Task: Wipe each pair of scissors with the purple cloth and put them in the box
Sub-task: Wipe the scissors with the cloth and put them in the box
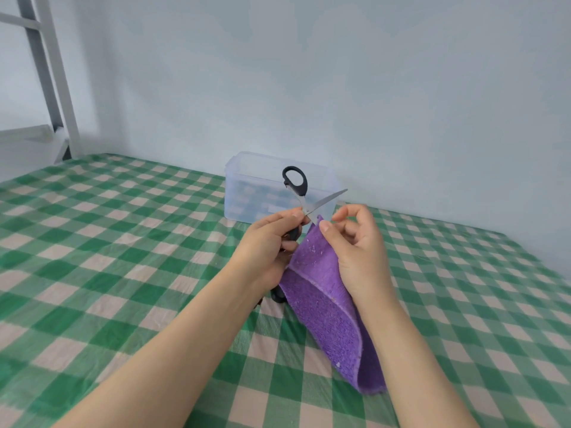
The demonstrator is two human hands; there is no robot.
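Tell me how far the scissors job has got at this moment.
Done: nothing shows inside the clear box, though its walls are hazy. In hand: the left hand holds open black-handled scissors while the right hand pinches the purple cloth against a blade. Left: boxing this pair; a dark object beneath the cloth may be another pair.

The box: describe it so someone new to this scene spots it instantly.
Follow the green checked cloth to the pale wall at its far edge. The box stands there, just behind the raised scissors. It is the only see-through plastic container, checks showing through it.
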